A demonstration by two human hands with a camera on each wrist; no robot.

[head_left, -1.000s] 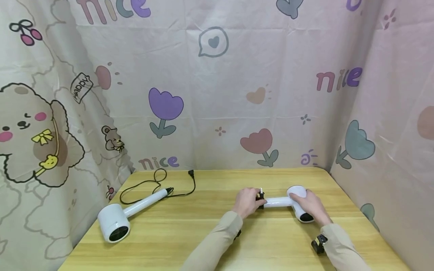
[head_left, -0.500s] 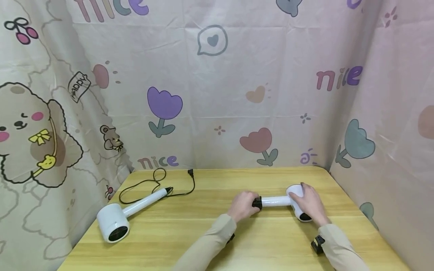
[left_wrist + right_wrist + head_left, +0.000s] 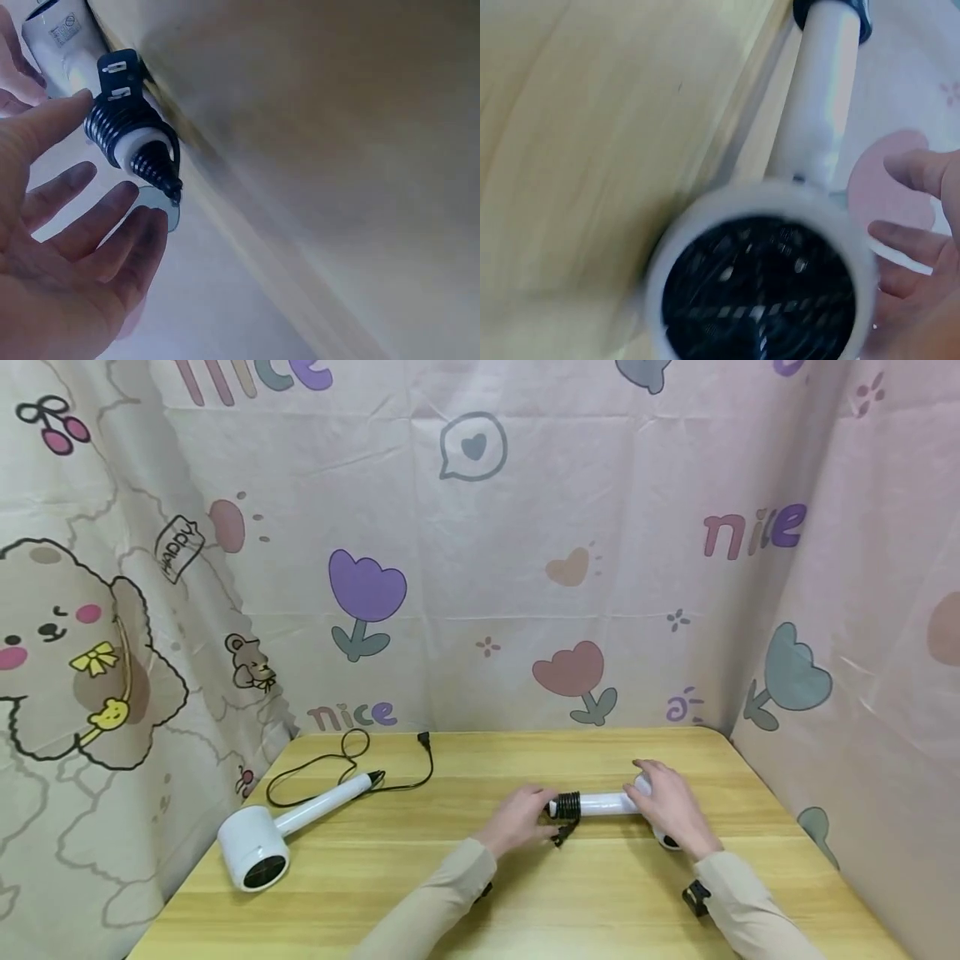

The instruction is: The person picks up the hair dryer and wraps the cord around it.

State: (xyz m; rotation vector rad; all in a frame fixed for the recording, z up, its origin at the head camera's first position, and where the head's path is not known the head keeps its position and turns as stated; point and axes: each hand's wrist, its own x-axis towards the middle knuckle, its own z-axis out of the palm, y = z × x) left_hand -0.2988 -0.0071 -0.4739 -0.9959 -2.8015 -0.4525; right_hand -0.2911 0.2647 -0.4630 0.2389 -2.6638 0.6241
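Note:
A white hair dryer (image 3: 602,804) lies on the right side of the table, its handle pointing left. Black cord (image 3: 570,807) is coiled tightly round the handle's end, and the two-pronged plug (image 3: 120,79) sticks out from the coils. Beside that end is my left hand (image 3: 516,821); in the left wrist view its fingers are spread and loosely bent, off the handle. My right hand (image 3: 672,807) is over the dryer's head and hides most of it. The right wrist view shows the dark round grille (image 3: 757,292) with my thumb and fingers loose beside it.
A second white hair dryer (image 3: 251,849) lies at the left, its black cord (image 3: 300,772) looping loosely behind it to a plug (image 3: 423,739). A printed curtain (image 3: 465,552) hangs along the back and both sides of the wooden table (image 3: 420,893).
My left hand has drawn back leftward from the handle, baring the coiled cord and the plug. My right hand has shifted slightly left over the dryer's head, its fingers loosening.

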